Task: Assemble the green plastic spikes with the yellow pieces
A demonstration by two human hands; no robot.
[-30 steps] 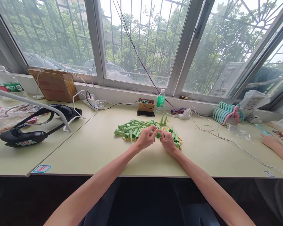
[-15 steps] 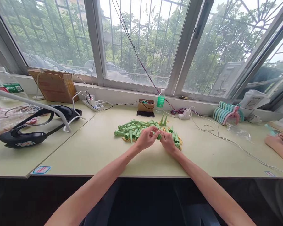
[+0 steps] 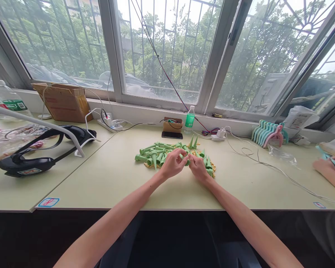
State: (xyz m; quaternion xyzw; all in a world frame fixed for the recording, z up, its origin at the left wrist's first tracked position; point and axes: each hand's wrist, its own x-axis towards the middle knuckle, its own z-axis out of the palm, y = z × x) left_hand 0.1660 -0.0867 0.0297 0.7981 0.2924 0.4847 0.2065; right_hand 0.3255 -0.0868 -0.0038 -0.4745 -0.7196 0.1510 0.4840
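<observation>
Both hands meet over a pile of green plastic cones (image 3: 154,158) on the table. My left hand (image 3: 173,163) is closed with thumb and fingers pinched on a green cone (image 3: 187,162), whose round end shows between the hands. Pressed close on the other side, my right hand (image 3: 198,166) has its fingers curled against the same cone; what else its fingertips hold is hidden. Small yellow pieces (image 3: 150,166) lie under and around the pile. Two green cones (image 3: 194,141) stand point up just behind my hands.
A phone (image 3: 172,135), a small cardboard box (image 3: 173,124) and a green-labelled bottle (image 3: 190,119) stand behind the pile. Left lies a black headset strap (image 3: 30,165). Small hangers (image 3: 268,134) and white cables (image 3: 281,172) are on the right, near another person's hands (image 3: 325,167).
My hands stay nearly in place around the cone. At the far right, the other person's hands have shifted slightly with a teal item.
</observation>
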